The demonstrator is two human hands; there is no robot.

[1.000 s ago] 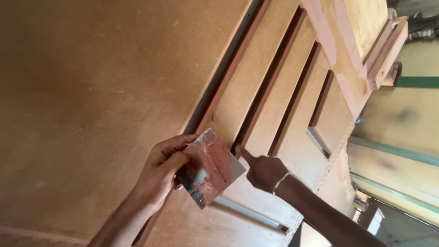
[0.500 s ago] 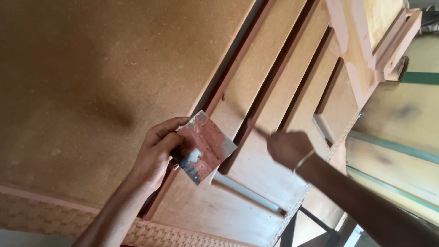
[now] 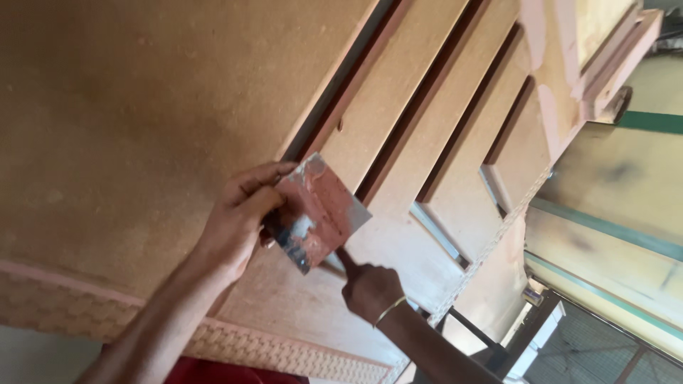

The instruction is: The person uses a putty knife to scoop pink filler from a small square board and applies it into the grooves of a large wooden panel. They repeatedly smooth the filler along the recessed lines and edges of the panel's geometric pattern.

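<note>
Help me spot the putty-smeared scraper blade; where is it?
Head view, centre: the scraper blade is held in the left hand, over the panelled wooden door, just above the right hand.

Bare board (image 3: 128,121) lies open to the left; raised slats (image 3: 398,92) and dark grooves (image 3: 334,85) crowd the right.
</note>
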